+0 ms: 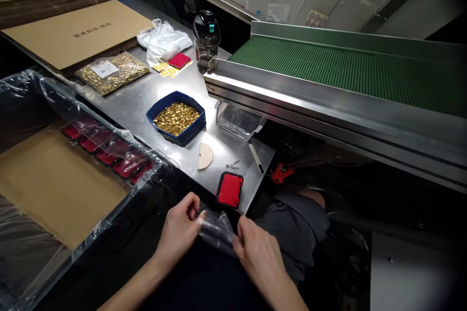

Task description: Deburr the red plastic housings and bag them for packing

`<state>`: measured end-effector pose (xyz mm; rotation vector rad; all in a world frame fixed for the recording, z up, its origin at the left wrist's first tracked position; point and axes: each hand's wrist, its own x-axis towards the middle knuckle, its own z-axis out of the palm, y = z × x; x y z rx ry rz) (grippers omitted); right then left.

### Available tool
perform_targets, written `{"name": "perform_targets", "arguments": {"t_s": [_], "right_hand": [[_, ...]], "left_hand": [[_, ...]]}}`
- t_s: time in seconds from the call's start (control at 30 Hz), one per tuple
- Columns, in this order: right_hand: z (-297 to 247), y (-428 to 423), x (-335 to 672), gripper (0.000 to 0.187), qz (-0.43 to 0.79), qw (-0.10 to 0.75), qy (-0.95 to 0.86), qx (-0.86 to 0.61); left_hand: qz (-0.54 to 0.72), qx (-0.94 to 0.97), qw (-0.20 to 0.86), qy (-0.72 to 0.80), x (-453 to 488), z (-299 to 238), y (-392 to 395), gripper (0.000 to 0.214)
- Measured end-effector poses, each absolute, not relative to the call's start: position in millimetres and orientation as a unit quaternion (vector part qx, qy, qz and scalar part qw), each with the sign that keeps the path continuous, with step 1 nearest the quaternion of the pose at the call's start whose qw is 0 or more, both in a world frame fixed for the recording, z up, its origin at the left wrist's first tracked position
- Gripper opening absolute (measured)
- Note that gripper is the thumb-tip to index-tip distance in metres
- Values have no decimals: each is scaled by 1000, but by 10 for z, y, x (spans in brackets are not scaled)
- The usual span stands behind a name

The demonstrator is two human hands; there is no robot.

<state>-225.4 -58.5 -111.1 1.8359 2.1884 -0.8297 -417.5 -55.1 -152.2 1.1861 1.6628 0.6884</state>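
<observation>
A clear plastic bag (215, 227) is stretched between my two hands, low in front of me. My left hand (180, 226) pinches its left side between thumb and fingers. On the other side, my right hand (258, 248) grips the bag with curled fingers. Just beyond them a red and black case (230, 189) lies at the metal table's corner. Nail clippers (232, 164), a pale half-round disc (205, 156) and a white-handled cutter (256, 157) lie farther up the table. Behind these stands a blue bin (197, 129) holding many small gold-coloured pieces.
On the left, a plastic-lined box (47, 170) holds several red and black cases. A green conveyor (321, 68) runs along the right. Cardboard sheets (83, 29), a bag of gold pieces (113, 72), white plastic bags (164, 41) and a bottle (206, 41) are at the back.
</observation>
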Motion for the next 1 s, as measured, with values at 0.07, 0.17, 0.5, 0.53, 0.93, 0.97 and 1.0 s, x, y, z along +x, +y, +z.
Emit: {"name": "perform_targets", "arguments": {"t_s": [0.07, 0.17, 0.5, 0.53, 0.93, 0.97, 1.0], "right_hand": [[-1153, -572, -2378, 14, -279, 65, 743, 605], [-1207, -441, -2579, 12, -387, -20, 686, 616], [-1606, -477, -2378, 47, -777, -267, 195, 536], [-1642, -482, -2408, 48, -787, -294, 120, 530], [-1902, -221, -2624, 39, -719, -411, 24, 560], [-1911, -210, -2626, 38, -711, -417, 32, 566], [-1910, -208, -2624, 38, -703, -422, 42, 571]], "left_hand": [[247, 525, 477, 660, -4286, -1534, -669, 12], [205, 551, 517, 622, -4414, -1599, -864, 10], [261, 316, 639, 651, -4622, -1914, -984, 39], [255, 324, 629, 659, -4610, -1912, -970, 39], [252, 374, 554, 699, -4521, -1882, -768, 38], [257, 372, 550, 702, -4524, -1882, -762, 38], [261, 369, 546, 706, -4527, -1879, -757, 38]]}}
